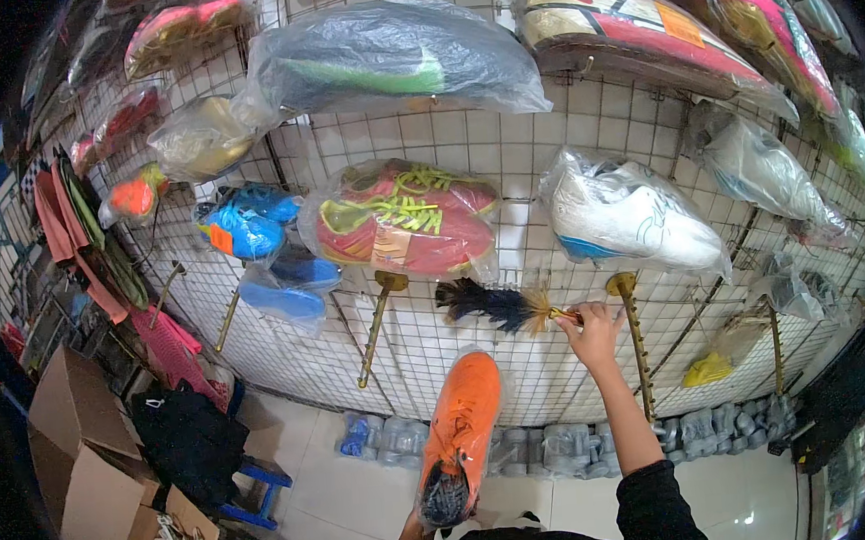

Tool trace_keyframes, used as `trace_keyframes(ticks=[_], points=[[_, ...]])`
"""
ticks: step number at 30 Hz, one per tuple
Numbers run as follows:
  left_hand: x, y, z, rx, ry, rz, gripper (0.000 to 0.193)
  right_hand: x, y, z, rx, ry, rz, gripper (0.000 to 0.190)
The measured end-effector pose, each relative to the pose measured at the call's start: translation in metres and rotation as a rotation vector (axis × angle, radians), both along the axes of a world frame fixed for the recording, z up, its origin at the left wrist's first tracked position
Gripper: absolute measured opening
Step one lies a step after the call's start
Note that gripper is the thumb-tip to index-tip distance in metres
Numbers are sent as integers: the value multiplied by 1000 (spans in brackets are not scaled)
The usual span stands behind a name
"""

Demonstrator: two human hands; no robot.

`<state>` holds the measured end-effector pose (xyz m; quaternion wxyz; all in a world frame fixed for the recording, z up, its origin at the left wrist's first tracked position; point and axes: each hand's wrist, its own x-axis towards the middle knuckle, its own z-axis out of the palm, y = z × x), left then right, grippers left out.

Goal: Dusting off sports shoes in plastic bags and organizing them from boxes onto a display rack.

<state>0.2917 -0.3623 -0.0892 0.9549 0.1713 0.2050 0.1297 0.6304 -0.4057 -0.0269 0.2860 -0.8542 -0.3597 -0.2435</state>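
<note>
My right hand (593,328) grips the short handle of a feather duster (506,306), its dark and tan feathers pointing left against the wire grid wall. My left hand (421,536), mostly hidden, holds an orange lace-up sports shoe (463,411) in clear plastic from below, with the toe pointing up towards the wall. Above the duster, a pair of pink shoes with yellow laces (407,223) and a pair of white shoes (632,215) hang in plastic bags. Brass-coloured display arms (632,331) stick out from the grid beside my right hand.
More bagged shoes (403,61) fill the upper grid. Wrapped dumbbells (565,449) line the floor along the wall. At lower left are open cardboard boxes (103,504), a black bag (185,441) and blue stools (264,492). Clothes (76,227) hang at far left.
</note>
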Motion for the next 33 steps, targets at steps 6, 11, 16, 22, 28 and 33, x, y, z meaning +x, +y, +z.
trace_keyframes(ticks=[6,11,16,22,28,33], points=[[-5,10,-3,228,167,104,49,-82,-10,29,394,64,307,30],[-11,26,-24,882,428,81,40,-170,-39,37,-31,796,527,51],[-9,26,13,1391,621,203,47,-193,-19,-24,270,918,690,77],[-29,41,59,1253,494,8,50,-198,-14,-46,690,1563,639,74],[-36,43,-88,523,187,-71,55,-210,-12,-89,1032,1764,763,76],[-12,33,-54,-13,-1,-225,73,-215,-7,-118,1173,1755,803,80]])
